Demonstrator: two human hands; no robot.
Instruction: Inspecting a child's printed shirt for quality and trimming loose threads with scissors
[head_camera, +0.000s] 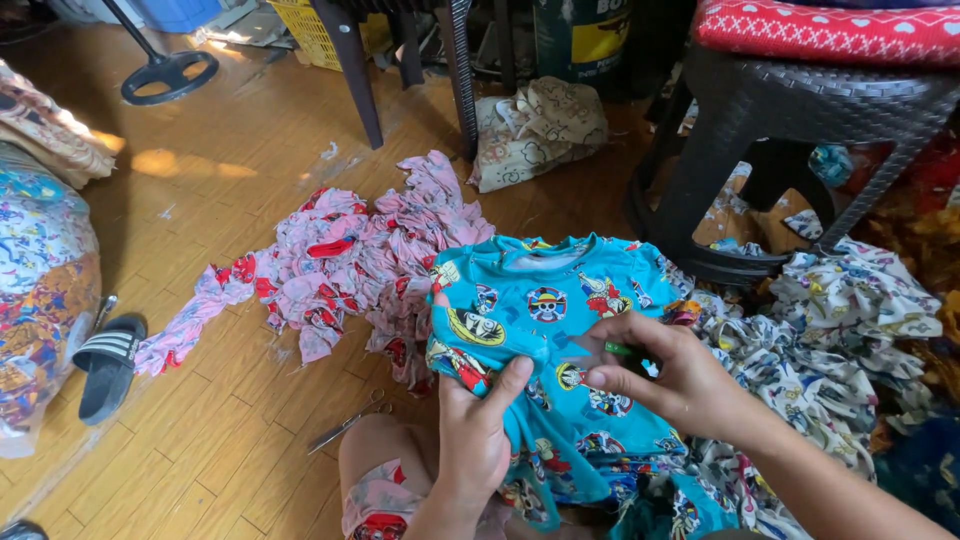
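Note:
A bright blue child's shirt (540, 300) with cartoon prints lies spread over my lap, neck opening away from me. My left hand (472, 430) pinches a fold of the shirt near its lower left side, thumb on top. My right hand (660, 375) rests on the shirt's right part, fingers closed around a small green tool (620, 349), whose tip touches the fabric. A pair of scissors (350, 422) lies on the wooden floor beside my left knee.
A heap of pink printed garments (350, 265) lies to the left, a pile of white printed cloth (840, 320) to the right. A dark plastic stool (800, 130) with a red cushion stands behind. A black slipper (108, 362) and a stuffed bag (40, 290) sit far left.

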